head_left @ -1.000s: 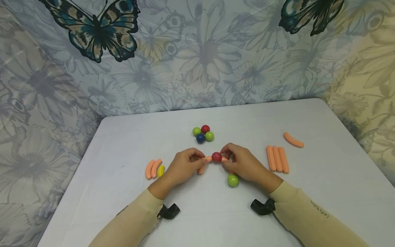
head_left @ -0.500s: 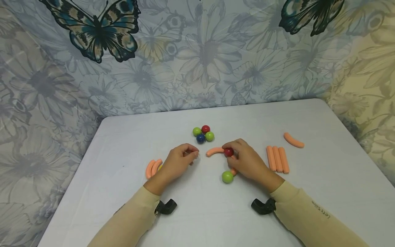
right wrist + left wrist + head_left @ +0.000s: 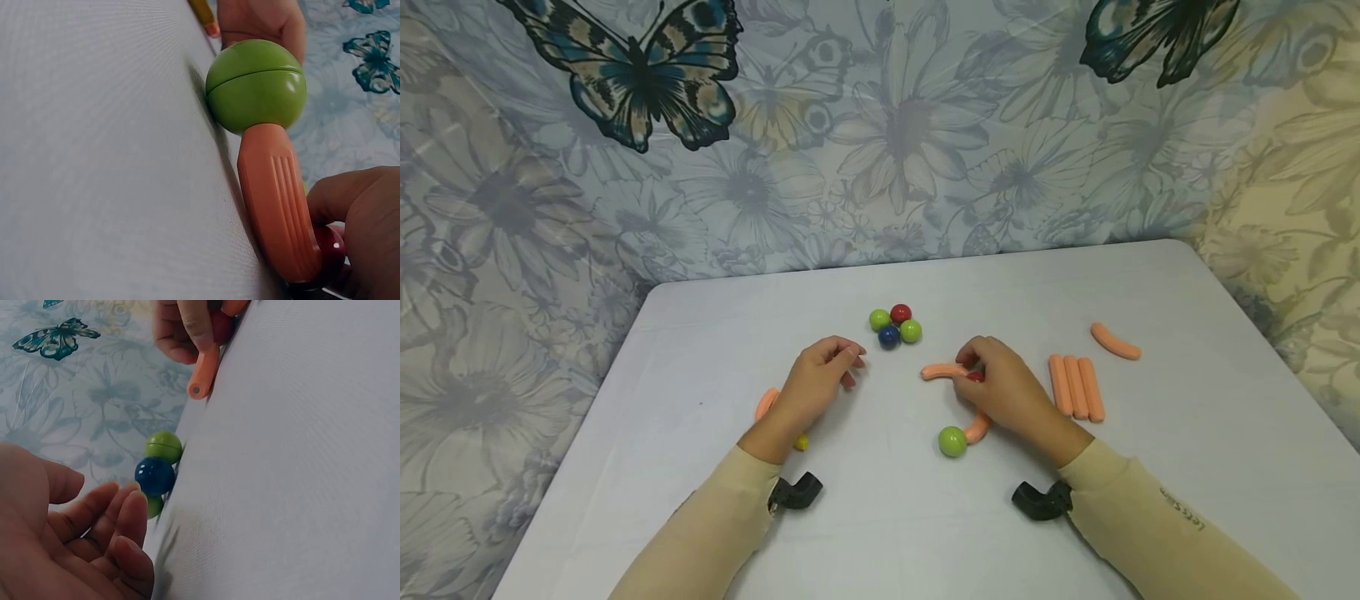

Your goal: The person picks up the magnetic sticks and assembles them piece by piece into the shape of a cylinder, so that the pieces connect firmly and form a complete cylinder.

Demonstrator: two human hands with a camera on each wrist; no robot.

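Observation:
The right hand (image 3: 1003, 385) pinches a red ball (image 3: 976, 377) joined to a curved orange stick (image 3: 943, 371) on its left. In the right wrist view another orange stick (image 3: 278, 200) runs from the red ball (image 3: 330, 253) to a green ball (image 3: 256, 86). That green ball (image 3: 952, 442) lies nearest the front of the piece. The left hand (image 3: 816, 379) hovers left of it, fingers loosely bent and holding nothing, partly covering short orange (image 3: 767, 402) and yellow (image 3: 801, 442) pieces. The left wrist view shows the left hand (image 3: 81, 531) beside a blue ball (image 3: 155, 476).
Behind the hands sits a cluster of balls: red (image 3: 901, 313), blue (image 3: 888, 337) and two green (image 3: 911, 331). On the right lie three straight orange sticks (image 3: 1077, 387) side by side, with a curved one (image 3: 1116, 342) behind them on the white table (image 3: 880, 533).
The left hand has let go of the orange stick and moved left. The right hand has shifted the joined piece rightward, and its fingers now cover more of the red ball.

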